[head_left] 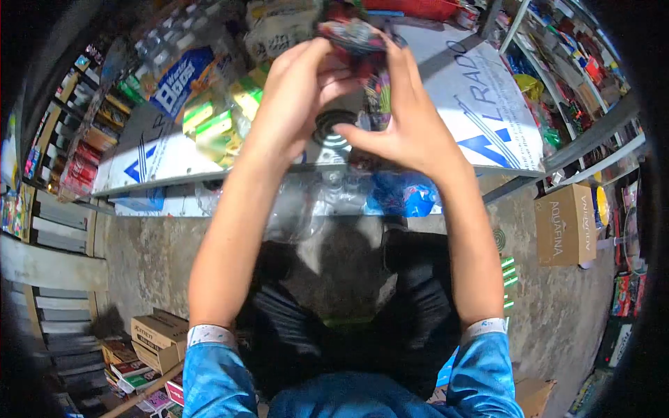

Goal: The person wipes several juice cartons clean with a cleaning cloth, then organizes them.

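Observation:
A dark red-and-black packet (353, 40), smeared by motion, is held up over the shelf at the top of the view; its kind cannot be made out. My left hand (296, 90) grips its left side with curled fingers. On its right side are the fingers of my right hand (411, 111), while that thumb points left, away from the packet. Below and between the hands lies a dark spiral coil (333, 129) on the shelf. Just left of my left forearm are shiny green-and-yellow packs (212, 125).
The shelf's white board (481, 104) has a metal front edge. A blue World Boost pack (185, 78) and bottles (171, 35) stand back left. Blue plastic (411, 197) lies lower down. An Aquafina carton (568, 226) is at right, an open carton (159, 340) at lower left.

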Demonstrator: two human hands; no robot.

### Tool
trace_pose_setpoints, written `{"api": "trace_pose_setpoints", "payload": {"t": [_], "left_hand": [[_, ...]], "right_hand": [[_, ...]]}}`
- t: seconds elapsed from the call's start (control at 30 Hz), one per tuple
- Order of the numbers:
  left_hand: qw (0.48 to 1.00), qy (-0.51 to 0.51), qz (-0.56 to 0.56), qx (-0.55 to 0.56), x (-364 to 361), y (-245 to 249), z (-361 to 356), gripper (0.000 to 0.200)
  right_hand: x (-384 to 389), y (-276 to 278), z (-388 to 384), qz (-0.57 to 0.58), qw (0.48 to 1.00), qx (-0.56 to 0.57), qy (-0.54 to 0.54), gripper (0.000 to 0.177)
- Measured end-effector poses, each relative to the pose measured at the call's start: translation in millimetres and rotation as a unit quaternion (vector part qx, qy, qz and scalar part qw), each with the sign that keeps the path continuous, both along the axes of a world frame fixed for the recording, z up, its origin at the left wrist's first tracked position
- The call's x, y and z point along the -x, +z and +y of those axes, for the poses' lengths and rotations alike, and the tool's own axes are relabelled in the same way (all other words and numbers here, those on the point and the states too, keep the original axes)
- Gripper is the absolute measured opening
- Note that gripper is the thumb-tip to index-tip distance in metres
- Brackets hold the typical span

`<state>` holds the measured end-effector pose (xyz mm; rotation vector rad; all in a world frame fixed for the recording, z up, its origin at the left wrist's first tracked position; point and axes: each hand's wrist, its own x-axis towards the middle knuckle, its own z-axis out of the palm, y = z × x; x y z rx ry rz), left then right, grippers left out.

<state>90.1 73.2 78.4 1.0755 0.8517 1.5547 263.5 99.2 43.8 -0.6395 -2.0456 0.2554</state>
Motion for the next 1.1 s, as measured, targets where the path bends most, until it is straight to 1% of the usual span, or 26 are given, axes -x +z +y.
{"api": "trace_pose_setpoints", "payload": {"t": [0.03,0.07,0.13,0.17,0.2,0.23,0.27,0.3,0.33,0.37,0.4,0.43,0.47,0.53,0.57,0.63,0.67,0.77,0.83,0.87,0.93,0.97,1.0,1.03,1.07,1.1], "left_hand": [[0.997,-0.040,0.046,0.047,-5,14,4,0.040],[0.992,-0.064,0.093,0.053,-12,23,6,0.048],[0.964,-0.083,0.248,-0.049,-13,31,35,0.053],[0.922,0.019,0.368,-0.120,-16,29,52,0.056],[0.870,0.054,0.471,-0.134,-12,23,87,0.056],[0.806,0.090,0.566,-0.148,-8,14,128,0.056],[0.805,0.088,0.566,-0.153,-12,6,166,0.056],[0.698,0.138,0.692,-0.121,-17,-2,202,0.059],[0.568,0.185,0.797,-0.085,-24,-12,222,0.062],[0.568,0.184,0.797,-0.090,-28,-19,228,0.062],[0.485,0.210,0.846,-0.075,-30,-24,234,0.062],[0.398,0.234,0.885,-0.060,-32,-30,239,0.062],[0.400,0.233,0.884,-0.065,-34,-36,248,0.062],[0.412,0.245,0.877,0.021,-27,-50,270,0.073],[0.412,0.242,0.878,0.021,-7,-70,298,0.073],[0.391,0.242,0.887,-0.027,31,-112,356,0.082],[0.392,0.239,0.888,-0.028,23,-108,348,0.082],[0.375,0.273,0.886,-0.005,-10,-68,300,0.076],[0.421,0.244,0.873,0.040,-23,-55,276,0.073],[0.416,0.248,0.874,0.043,-24,-53,273,0.073],[0.487,0.206,0.840,0.124,-27,-50,266,0.058],[0.485,0.213,0.839,0.126,-37,-44,249,0.058],[0.468,0.216,0.846,0.135,-54,-34,224,0.058],[0.452,0.220,0.853,0.140,-66,-21,211,0.058],[0.454,0.229,0.851,0.129,-57,-35,229,0.058],[0.452,0.297,0.840,0.046,-36,-70,262,0.059]], "right_hand": [[-8,-13,16,0.035,0.999,-0.004,0.000,0.100],[-21,-10,17,0.050,0.993,0.094,-0.054,0.086],[-53,-29,57,0.184,0.972,0.137,-0.041,0.060],[-61,-25,59,0.325,0.921,0.210,-0.051,0.050],[-69,-18,59,0.457,0.844,0.276,-0.059,0.039],[-73,-11,57,0.577,0.759,0.302,0.009,0.032],[-86,-18,70,0.627,0.703,0.331,0.050,0.034],[-90,-24,79,0.658,0.672,0.331,0.074,0.035],[-94,-30,85,0.687,0.639,0.330,0.097,0.036],[-93,-32,86,0.687,0.644,0.334,0.054,0.036],[-88,-34,85,0.686,0.645,0.337,0.009,0.037],[-84,-41,90,0.683,0.659,0.317,0.003,0.037],[-79,-40,90,0.690,0.655,0.308,0.009,0.034],[-78,-40,89,0.684,0.643,0.341,0.052,0.039],[-77,-36,84,0.681,0.641,0.350,0.053,0.042],[-76,-31,79,0.680,0.641,0.351,0.053,0.042],[-76,-29,76,0.677,0.645,0.350,0.054,0.043],[-79,-28,76,0.686,0.641,0.341,0.049,0.043],[-79,-28,75,0.691,0.633,0.347,0.031,0.042],[-80,-31,78,0.691,0.632,0.350,0.037,0.042],[-79,-40,82,0.688,0.628,0.361,0.053,0.038],[-76,-33,75,0.691,0.615,0.376,0.049,0.034],[-74,-33,73,0.691,0.617,0.372,0.056,0.034],[-72,-36,74,0.703,0.595,0.383,0.069,0.034],[-73,-36,75,0.714,0.574,0.392,0.081,0.033],[-73,-32,71,0.720,0.571,0.386,0.072,0.034]]}}
